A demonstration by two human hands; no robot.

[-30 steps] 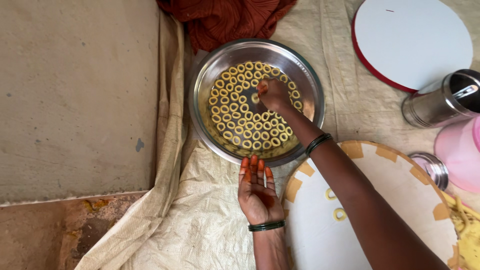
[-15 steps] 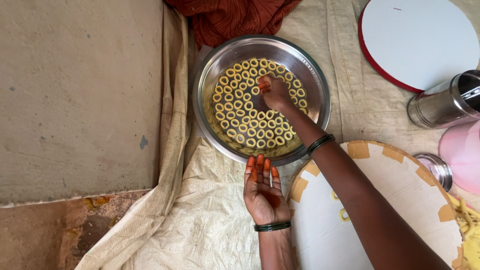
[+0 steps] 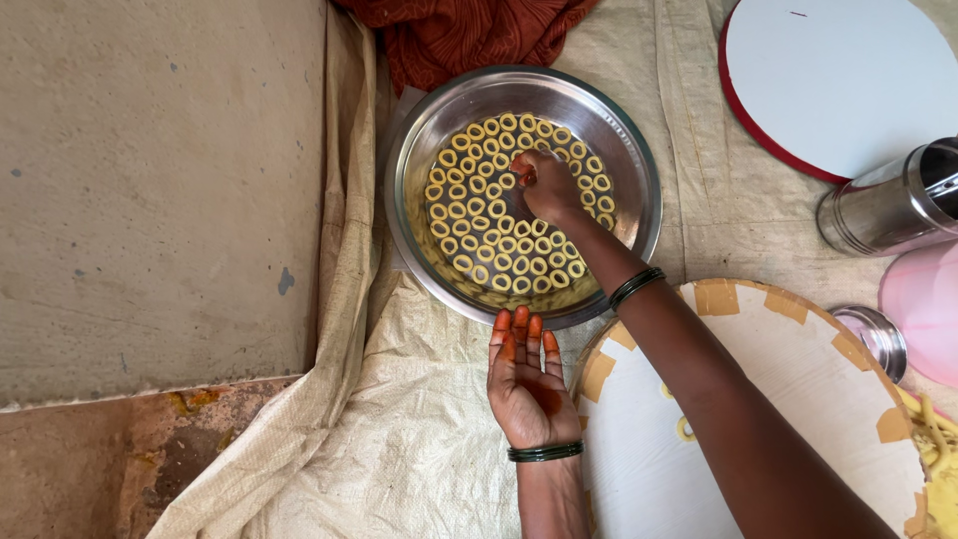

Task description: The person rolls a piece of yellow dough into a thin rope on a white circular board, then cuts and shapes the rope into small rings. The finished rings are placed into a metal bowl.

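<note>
We are laying dough rings (image 3: pixel 499 240) in the steel bowl (image 3: pixel 639 160). Our right hand (image 3: pixel 547 185), fingers pinched, sets one at the middle; whether it grips a ring we cannot tell. Our left hand (image 3: pixel 526 384) waits open, palm up, empty, just below the bowl. No packages or labels show.

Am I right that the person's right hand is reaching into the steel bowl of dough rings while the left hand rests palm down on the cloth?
Not quite. The head view shows the left hand palm up, open beside the steel bowl, not palm down. The rest holds: the right hand is reaching into the bowl among the dough rings.
</note>
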